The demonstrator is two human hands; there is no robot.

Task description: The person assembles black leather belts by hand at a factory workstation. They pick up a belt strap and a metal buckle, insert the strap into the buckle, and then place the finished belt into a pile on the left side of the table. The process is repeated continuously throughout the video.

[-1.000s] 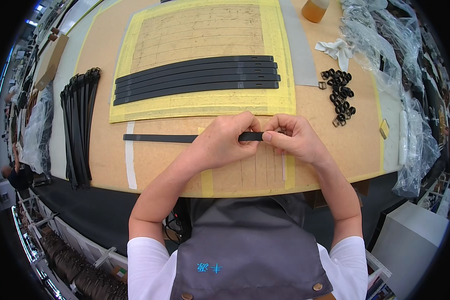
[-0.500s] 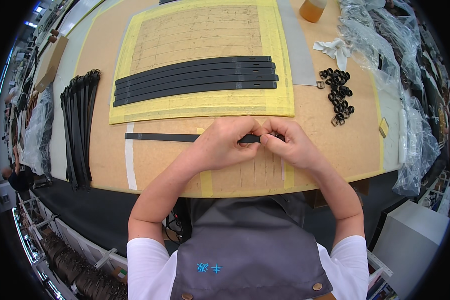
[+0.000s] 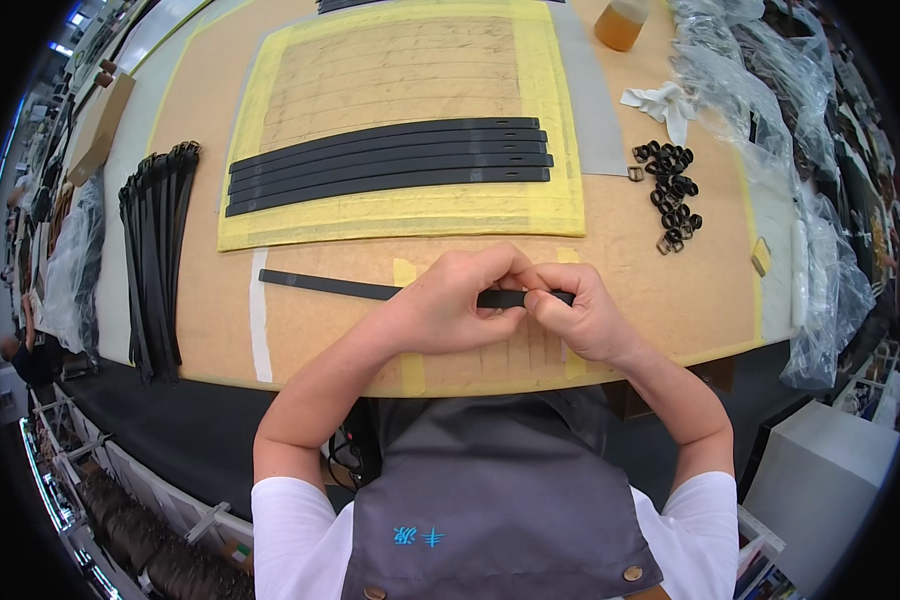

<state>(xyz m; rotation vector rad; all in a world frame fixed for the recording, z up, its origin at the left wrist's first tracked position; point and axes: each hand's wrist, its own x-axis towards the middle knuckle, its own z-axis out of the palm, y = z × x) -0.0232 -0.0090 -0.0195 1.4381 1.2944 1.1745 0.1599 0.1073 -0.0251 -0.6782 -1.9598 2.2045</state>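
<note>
Hands pinch long flat black strap (image 3: 370, 290) near its right end, left hand (image 3: 450, 305) and right hand (image 3: 580, 315) fingers closed on it, rest trailing left on bench; looks light, floppy, so grip close to end.

A single head-worn fisheye view is looking steeply down from above the person's chest, facing the far side of the table (image 3: 670, 300), sitting close over both hands, edges bending at the rim.
</note>
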